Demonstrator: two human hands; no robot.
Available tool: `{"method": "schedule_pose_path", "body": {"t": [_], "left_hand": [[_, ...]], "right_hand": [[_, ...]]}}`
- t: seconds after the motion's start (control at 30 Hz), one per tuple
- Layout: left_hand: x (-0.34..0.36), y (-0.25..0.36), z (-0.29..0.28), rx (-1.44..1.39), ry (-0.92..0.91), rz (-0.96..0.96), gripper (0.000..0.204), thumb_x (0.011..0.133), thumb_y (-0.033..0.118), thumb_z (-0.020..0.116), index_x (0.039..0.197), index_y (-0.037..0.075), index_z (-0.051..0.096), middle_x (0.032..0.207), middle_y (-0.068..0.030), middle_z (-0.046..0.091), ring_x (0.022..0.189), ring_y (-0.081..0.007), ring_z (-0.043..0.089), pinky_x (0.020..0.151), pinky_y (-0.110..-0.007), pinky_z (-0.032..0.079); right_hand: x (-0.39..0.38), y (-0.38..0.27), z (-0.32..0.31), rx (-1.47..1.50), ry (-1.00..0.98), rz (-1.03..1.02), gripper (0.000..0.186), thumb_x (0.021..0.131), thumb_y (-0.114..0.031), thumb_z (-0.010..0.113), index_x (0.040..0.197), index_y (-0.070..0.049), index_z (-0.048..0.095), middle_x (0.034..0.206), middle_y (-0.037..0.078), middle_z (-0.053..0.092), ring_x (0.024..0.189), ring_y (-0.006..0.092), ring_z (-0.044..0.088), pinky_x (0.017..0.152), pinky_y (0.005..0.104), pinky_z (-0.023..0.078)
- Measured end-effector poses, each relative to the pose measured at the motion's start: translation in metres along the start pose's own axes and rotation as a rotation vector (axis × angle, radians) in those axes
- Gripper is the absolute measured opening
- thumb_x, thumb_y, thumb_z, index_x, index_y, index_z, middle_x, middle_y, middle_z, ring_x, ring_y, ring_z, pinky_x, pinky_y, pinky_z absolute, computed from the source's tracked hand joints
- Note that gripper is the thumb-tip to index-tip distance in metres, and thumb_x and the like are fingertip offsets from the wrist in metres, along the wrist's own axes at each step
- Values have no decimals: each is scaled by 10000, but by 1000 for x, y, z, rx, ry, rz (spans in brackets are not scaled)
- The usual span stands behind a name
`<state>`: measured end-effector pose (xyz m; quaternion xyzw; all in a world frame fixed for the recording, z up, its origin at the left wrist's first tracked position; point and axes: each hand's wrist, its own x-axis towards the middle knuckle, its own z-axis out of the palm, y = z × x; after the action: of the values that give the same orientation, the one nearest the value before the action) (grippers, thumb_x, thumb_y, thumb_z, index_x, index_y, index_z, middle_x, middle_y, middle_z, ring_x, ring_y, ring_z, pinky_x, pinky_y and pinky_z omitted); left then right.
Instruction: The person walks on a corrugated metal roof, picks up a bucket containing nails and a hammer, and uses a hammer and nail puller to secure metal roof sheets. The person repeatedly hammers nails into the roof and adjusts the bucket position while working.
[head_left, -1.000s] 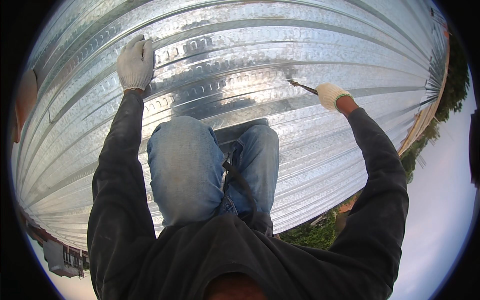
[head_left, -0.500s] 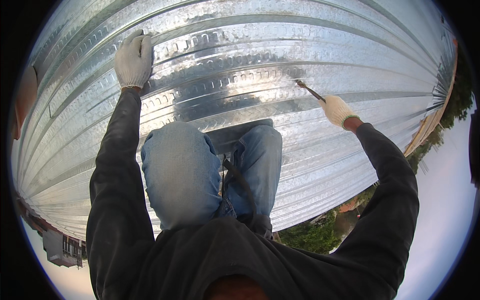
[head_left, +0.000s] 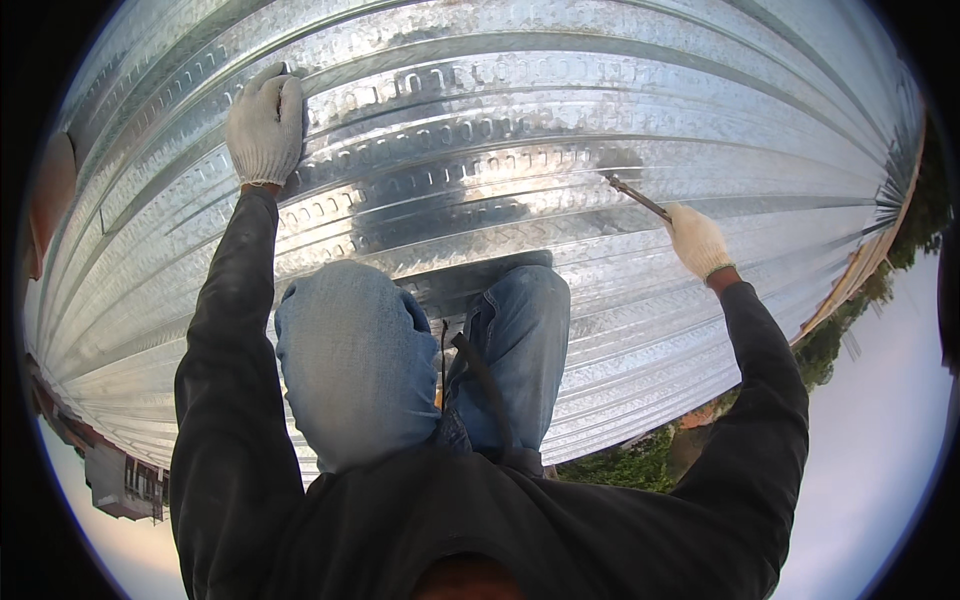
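Observation:
My left hand [head_left: 264,128], in a white knit glove, is closed and lies against a raised rib of the shiny corrugated metal sheet [head_left: 560,95]. Its fingers curl out of sight; a small dark spot shows by their tips, too little to name. My right hand [head_left: 698,240], also gloved, is wrapped round the end of a slim hand tool [head_left: 640,199]. The tool's narrow shaft points up and left, and a small head at its far end is over the sheet, close to a rib. Whether that head touches the metal, I cannot tell.
My knees in blue jeans [head_left: 355,365] are bent over the sheeting. A strap [head_left: 484,375] hangs between them. The sheets end at the right in an edge [head_left: 868,258], with trees [head_left: 630,465] and sky past it. A building [head_left: 122,480] shows at the lower left.
My right hand and the tool have moved a little right and down, away from where the tip was. My left hand has stayed nearly in place on the rib.

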<state>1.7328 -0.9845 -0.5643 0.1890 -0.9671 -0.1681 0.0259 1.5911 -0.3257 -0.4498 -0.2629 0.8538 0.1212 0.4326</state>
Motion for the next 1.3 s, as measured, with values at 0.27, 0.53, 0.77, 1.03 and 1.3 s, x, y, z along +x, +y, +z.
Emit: {"method": "schedule_pose_path", "body": {"t": [0.27, 0.53, 0.77, 1.03, 1.3], "left_hand": [[1, 6, -6, -27, -13, 8, 432, 1110, 391, 617, 1202, 66, 886, 1419, -159, 814, 1262, -411, 759, 1139, -528, 561], [1, 11, -27, -199, 54, 58, 307, 1061, 299, 695, 1236, 57, 768, 1231, -156, 784, 1140, -419, 739, 1047, -545, 555], [-31, 112, -70, -1068, -556, -369, 530, 1132, 503, 656, 1327, 37, 817, 1324, -128, 815, 1254, -266, 747, 1116, -409, 544], [-66, 103, -82, -1776, -448, -668, 443, 1172, 466, 657, 1175, 55, 820, 1135, -58, 819, 987, -161, 746, 900, -355, 610], [-104, 83, -98, -1204, -148, -629, 376, 1118, 351, 671, 1227, 48, 867, 1130, -70, 825, 1090, -157, 746, 971, -330, 598]], "right_hand": [[-66, -57, -123, 700, -690, 560, 379, 1114, -342, 602, 1006, -1, 726, 814, 38, 646, 667, 189, 644, 622, 399, 572], [-132, -159, -95, 632, -55, 365, 419, 1145, -346, 612, 1084, 52, 730, 859, 271, 748, 805, 430, 761, 776, 560, 548], [-34, -330, -86, 893, 266, 37, 400, 1171, -325, 590, 1134, 55, 710, 1039, 378, 746, 1050, 592, 724, 876, 623, 536], [13, -364, -60, 619, 376, -352, 273, 1073, -204, 647, 1166, 41, 724, 1155, 311, 792, 1112, 550, 738, 952, 576, 585], [60, -330, 44, 404, 348, -794, 330, 1034, -191, 664, 1238, 48, 766, 1245, 302, 788, 1163, 530, 727, 1009, 552, 582]]}}
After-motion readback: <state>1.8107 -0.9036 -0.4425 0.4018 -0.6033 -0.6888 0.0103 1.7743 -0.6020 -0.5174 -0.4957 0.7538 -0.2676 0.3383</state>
